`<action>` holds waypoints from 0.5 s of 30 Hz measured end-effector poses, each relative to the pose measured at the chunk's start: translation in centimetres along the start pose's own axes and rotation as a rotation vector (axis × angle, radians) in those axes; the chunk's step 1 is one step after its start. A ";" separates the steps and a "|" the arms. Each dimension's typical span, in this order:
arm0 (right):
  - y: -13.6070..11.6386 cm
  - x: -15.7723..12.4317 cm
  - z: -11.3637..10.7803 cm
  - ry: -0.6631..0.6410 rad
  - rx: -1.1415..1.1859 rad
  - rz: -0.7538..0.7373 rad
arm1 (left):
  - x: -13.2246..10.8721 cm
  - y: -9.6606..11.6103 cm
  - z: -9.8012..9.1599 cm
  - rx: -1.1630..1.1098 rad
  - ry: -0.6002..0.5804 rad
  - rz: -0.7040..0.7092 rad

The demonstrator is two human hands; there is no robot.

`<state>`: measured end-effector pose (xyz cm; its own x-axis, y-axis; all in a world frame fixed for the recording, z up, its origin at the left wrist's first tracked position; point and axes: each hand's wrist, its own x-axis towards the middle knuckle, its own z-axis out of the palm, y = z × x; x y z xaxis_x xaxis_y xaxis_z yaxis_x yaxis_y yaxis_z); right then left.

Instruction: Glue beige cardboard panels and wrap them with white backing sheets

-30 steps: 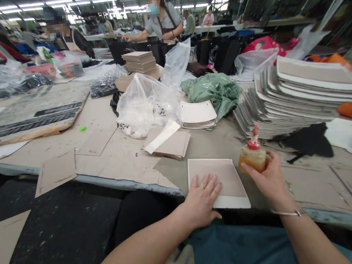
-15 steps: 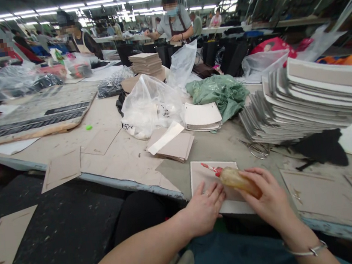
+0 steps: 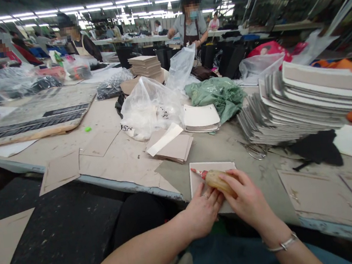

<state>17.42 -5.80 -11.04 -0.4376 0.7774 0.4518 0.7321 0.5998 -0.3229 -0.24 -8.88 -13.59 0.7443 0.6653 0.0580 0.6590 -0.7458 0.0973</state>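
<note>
A grey-beige board with a white border (image 3: 195, 173) lies flat at the table's front edge. My left hand (image 3: 205, 206) presses on it with fingers stretched out. In my right hand (image 3: 244, 194) is a yellowish squeeze bottle (image 3: 218, 180), gripped around its body. Its red nozzle points left and rests over the board's upper left corner, above my left fingertips. Whether the tip touches the board, I cannot tell. Just beyond lies a small stack of beige boards (image 3: 178, 149) with a white strip (image 3: 165, 138) on top.
A tall leaning stack of white-edged boards (image 3: 314, 100) stands at right, with scissors (image 3: 254, 151) before it. Clear plastic bags (image 3: 151, 107) and a green bag (image 3: 218, 96) lie mid-table. Loose boards (image 3: 61, 171) overhang the front edge. Across the table stands a co-worker (image 3: 190, 28).
My right hand has moved left with the squeeze bottle, bringing the nozzle toward the board's upper left corner. My left hand stays on the board. The co-worker opposite has shifted right.
</note>
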 end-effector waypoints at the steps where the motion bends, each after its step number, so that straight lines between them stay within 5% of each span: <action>1: -0.2 0.1 0.0 -0.003 -0.003 0.003 | 0.0 0.0 0.0 0.005 -0.006 -0.002; 15: 0.7 -0.9 -2.8 0.032 -0.138 0.142 | -0.1 0.2 0.2 -0.041 -0.051 -0.045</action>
<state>19.75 -6.64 -9.38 -0.3093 0.8447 0.4368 0.8509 0.4509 -0.2695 -0.18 -9.08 -13.78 0.7192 0.6948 0.0021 0.6879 -0.7124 0.1392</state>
